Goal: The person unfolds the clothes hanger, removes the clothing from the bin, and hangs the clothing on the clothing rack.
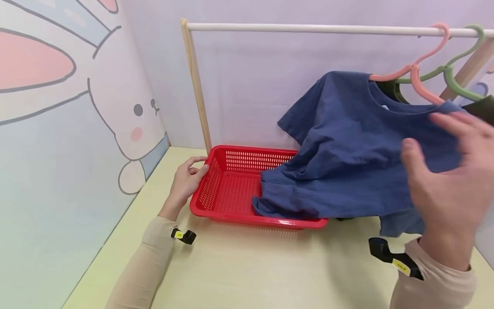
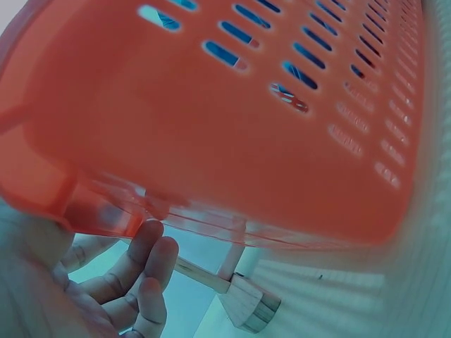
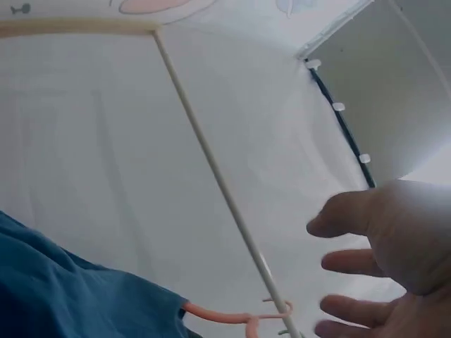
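Observation:
My left hand [image 1: 186, 182] grips the left end of a red plastic basket [image 1: 239, 218], its thumb on the rim. In the left wrist view, the curled fingers [image 2: 144, 257] lie under the basket's rim. A navy T-shirt [image 1: 347, 146] hangs from a pink hanger [image 1: 420, 86] on the rack's rail, and its lower left part lies in the basket. In front of the shirt's right side, my right hand [image 1: 455, 171] is raised with fingers spread and holds nothing. The right wrist view shows that hand [image 3: 380, 260] apart from the pink hanger.
A white rail [image 1: 308, 28] on wooden posts [image 1: 197, 86] spans the back. Behind the shirt, a green hanger [image 1: 459, 73] carries a dark garment [image 1: 482, 109]. The pale tabletop [image 1: 247, 266] lies in front, and a rabbit-painted wall [image 1: 58, 171] stands at left.

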The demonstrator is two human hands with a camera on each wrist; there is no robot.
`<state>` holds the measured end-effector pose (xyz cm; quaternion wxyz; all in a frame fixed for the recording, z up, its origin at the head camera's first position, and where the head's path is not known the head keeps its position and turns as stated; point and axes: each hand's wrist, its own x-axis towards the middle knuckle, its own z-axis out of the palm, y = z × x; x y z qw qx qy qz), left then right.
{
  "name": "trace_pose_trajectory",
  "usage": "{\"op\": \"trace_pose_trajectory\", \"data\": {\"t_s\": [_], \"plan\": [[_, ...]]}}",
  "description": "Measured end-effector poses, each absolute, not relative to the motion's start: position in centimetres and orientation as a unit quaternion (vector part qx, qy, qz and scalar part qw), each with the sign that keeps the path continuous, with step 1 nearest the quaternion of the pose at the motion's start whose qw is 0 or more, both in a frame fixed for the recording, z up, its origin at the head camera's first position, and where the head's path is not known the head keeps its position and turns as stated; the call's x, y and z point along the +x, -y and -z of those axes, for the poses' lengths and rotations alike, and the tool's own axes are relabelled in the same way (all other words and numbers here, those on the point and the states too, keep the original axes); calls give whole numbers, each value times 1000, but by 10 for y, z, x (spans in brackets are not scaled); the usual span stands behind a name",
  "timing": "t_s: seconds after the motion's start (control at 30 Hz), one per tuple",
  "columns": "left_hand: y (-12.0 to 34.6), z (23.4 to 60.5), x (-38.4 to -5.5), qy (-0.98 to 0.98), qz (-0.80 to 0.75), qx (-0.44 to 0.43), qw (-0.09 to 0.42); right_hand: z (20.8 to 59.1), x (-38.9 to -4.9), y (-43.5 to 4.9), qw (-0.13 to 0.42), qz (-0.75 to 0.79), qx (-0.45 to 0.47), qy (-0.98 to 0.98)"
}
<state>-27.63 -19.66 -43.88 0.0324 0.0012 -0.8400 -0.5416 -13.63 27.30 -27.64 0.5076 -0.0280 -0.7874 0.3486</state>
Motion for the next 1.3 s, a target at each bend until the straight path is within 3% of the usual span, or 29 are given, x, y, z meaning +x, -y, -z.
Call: {"op": "trace_pose_trajectory", "data": {"t_s": [0.1,0.23,0.53,1.3], "plan": [[197,437,-276,840,541,0,33,286,-148,-267,450,-330,87,825],[198,437,-275,841,540,-2,31,308,-168,-259,329,-323,184,868],[195,438,-276,838,544,-3,29,351,-210,-254,157,-371,188,896],[196,438,-277,838,544,3,31,382,-240,-266,55,-295,104,948]]}}
